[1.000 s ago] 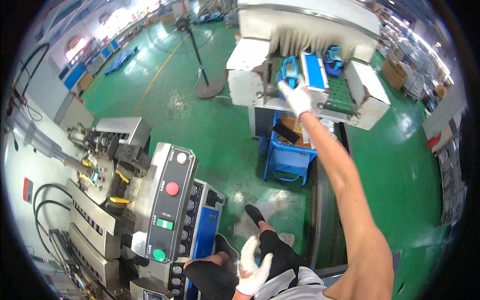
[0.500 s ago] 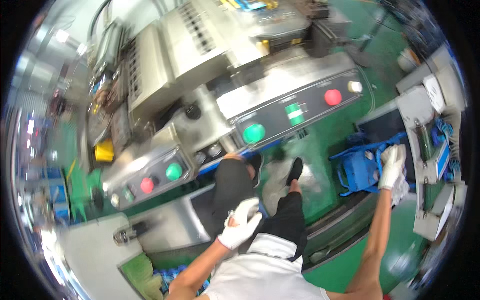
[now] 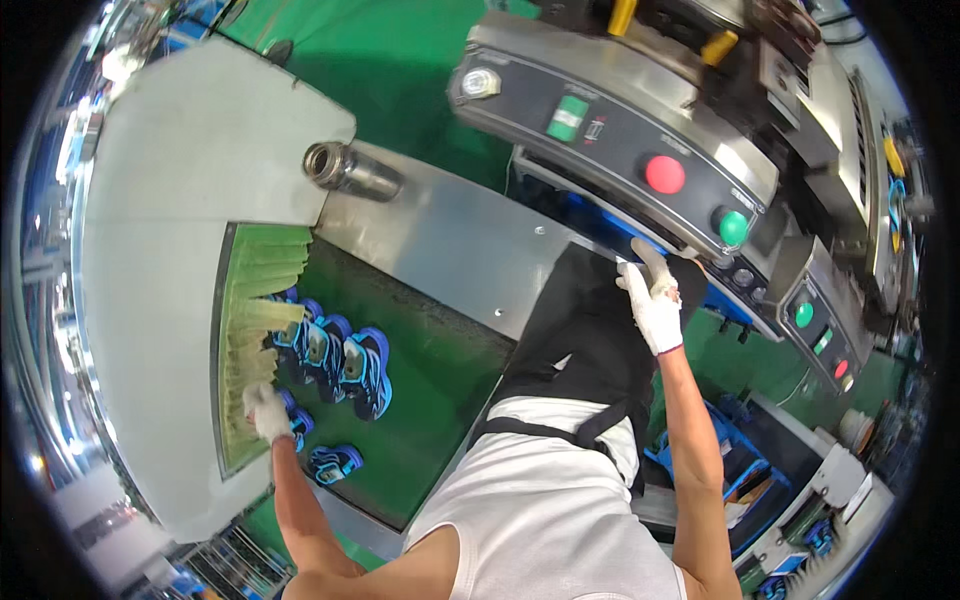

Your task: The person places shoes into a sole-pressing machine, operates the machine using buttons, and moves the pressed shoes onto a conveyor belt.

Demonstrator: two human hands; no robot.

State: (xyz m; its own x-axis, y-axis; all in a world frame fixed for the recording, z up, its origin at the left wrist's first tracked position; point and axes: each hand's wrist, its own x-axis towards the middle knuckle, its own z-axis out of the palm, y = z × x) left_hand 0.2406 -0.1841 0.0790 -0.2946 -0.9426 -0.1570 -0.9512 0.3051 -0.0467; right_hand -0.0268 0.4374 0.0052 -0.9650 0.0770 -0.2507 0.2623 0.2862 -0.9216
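Head view, left to right: the left hand (image 3: 265,410), in a white glove, is against a yellow-green strip curtain (image 3: 250,345), and I cannot tell whether its fingers grip anything; a partly hidden blue shoe (image 3: 299,424) sits just beside it. Next, a lone shoe (image 3: 335,464) lies with its long axis across the picture, tilting up to the right, while a row of shoes (image 3: 367,372) stands side by side, long axes running mostly up and down the picture; which ends are the toes I cannot tell. All are on a green belt (image 3: 445,375). A large pale housing (image 3: 150,290) frames the curtain; the belt is edged by a steel ledge (image 3: 450,235) where a metal bottle (image 3: 365,175) lies on its side. Green floor (image 3: 390,90) shows beyond. Farther right, the right hand (image 3: 656,315), also gloved, is open, fingers extended, above the dark-clad leg and near a machine's control panel (image 3: 620,150) with red and green buttons. The shoes mix bright blue edging with darker blue, and the row shows pale patches at the openings.
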